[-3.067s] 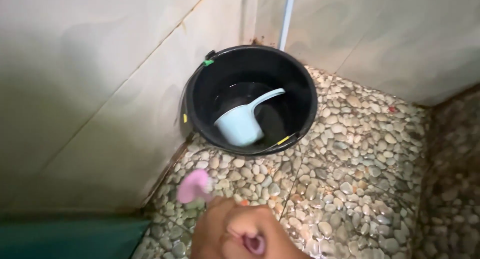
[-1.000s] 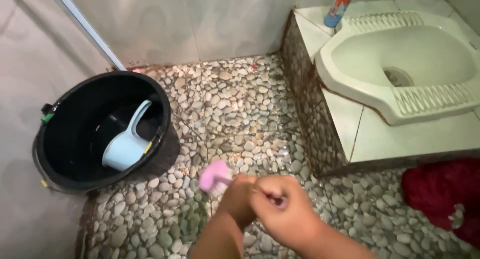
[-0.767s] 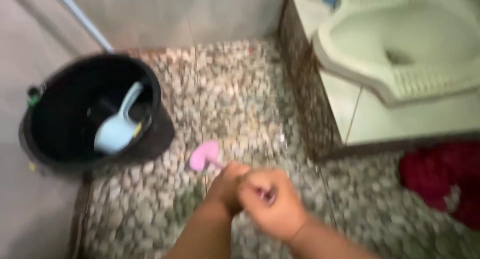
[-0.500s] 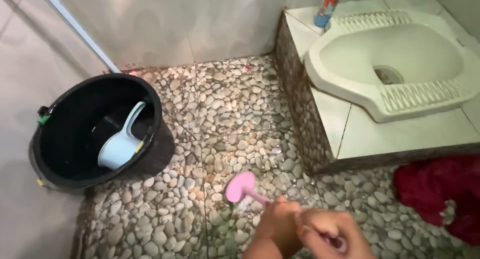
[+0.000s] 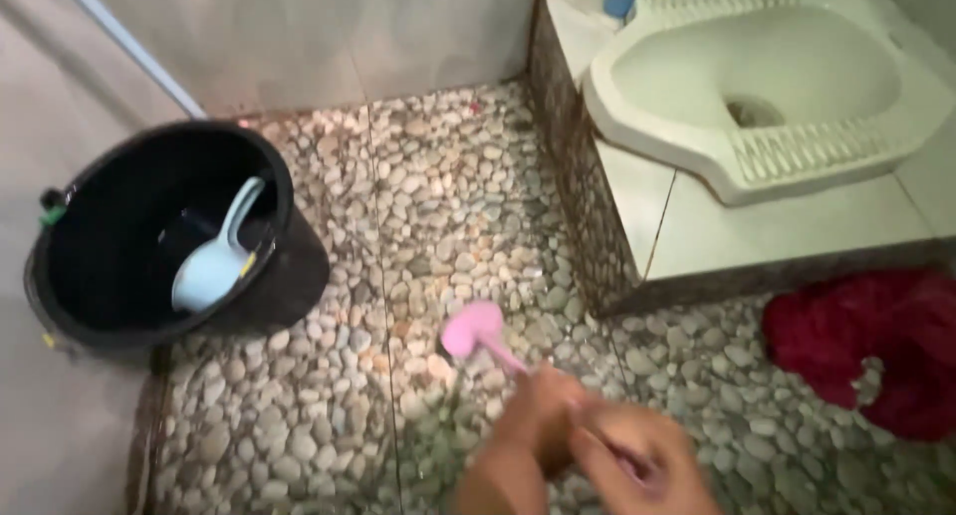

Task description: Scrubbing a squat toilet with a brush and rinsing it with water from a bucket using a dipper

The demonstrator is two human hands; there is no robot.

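Both hands, left (image 5: 533, 415) and right (image 5: 637, 455), are gripping the pink brush (image 5: 473, 328) handle, fingers clenched, its head touching the pebble floor (image 5: 448, 196) near the bucket (image 5: 149, 246).

The floor (image 5: 448, 196) is covered in small rounded pebbles, grey and tan, set in square panels with thin seams. Pale glossy tiles line the walls (image 5: 329, 37) at top and left, and a light pipe (image 5: 129, 45) runs slantwise down the corner. At upper right a raised platform (image 5: 777, 231), white-tiled on top with a pebbled front face, carries a white squat pan (image 5: 757, 87). A black bucket (image 5: 284, 266) stands by the left wall. A dark red heap, probably cloth (image 5: 866, 336), lies on the floor at right. The light is dim and warm.
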